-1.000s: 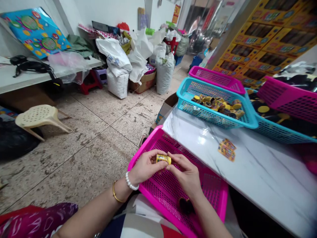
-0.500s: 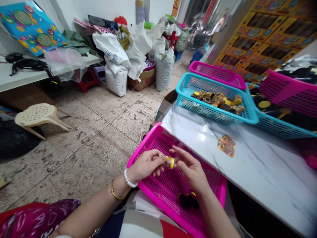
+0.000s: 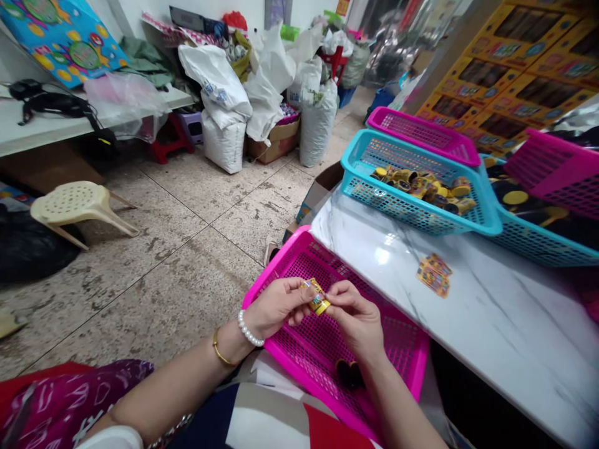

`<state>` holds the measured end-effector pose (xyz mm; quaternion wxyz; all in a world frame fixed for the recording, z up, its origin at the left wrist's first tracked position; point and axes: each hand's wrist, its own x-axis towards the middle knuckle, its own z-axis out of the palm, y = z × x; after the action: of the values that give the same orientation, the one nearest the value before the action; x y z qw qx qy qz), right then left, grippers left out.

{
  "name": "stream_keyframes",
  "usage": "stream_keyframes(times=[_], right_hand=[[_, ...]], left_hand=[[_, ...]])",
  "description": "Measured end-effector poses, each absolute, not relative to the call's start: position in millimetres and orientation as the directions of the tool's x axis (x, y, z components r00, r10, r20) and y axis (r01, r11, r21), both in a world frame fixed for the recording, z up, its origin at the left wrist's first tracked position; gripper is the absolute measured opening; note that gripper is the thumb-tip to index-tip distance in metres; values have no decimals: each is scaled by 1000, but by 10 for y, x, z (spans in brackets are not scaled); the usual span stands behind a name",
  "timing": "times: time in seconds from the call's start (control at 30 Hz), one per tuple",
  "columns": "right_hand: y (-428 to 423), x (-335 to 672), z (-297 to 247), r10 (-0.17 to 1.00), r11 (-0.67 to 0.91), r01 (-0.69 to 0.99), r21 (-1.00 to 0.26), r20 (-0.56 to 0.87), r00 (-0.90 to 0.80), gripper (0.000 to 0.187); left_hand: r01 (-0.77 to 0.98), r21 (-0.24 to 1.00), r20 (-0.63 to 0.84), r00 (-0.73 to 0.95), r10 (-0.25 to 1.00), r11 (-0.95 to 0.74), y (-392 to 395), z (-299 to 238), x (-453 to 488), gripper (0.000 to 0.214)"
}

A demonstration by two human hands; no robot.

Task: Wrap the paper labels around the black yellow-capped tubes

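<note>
Fingertips (image 3: 299,288) pinching small yellow cylinder (image 3: 317,297)
Left hand (image 3: 276,307) and right hand (image 3: 355,318) curl nearly closed, both gripping it just above a pink plastic basket (image 3: 397,349).

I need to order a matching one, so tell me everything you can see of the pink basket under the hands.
It is a bright magenta plastic basket with walls and floor of small square holes and a solid rim. It sits tilted beside the white marble-look table, below the left hand and right hand, which hold a small yellow item over it. A dark rounded object lies inside.
</note>
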<state>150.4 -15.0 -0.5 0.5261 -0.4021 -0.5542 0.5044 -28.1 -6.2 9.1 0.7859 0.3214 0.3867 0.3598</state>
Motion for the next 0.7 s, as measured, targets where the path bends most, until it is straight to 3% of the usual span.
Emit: stream_keyframes(times=[0.17, 0.37, 0.7], right_hand=[[-175, 1469, 15, 965, 228, 24, -973, 222, -136, 13], [-221, 1473, 14, 956, 283, -3, -959, 282, -82, 13], [-240, 1501, -16, 948, 279, 84, -957, 261, -185, 22]], left_hand=[[-284, 746, -479, 400, 781, 603, -51, 104, -266, 48], [-339, 689, -434, 515, 739, 640, -61, 111, -276, 43], [-304, 721, -444, 487, 752, 623, -86, 59, -224, 42]])
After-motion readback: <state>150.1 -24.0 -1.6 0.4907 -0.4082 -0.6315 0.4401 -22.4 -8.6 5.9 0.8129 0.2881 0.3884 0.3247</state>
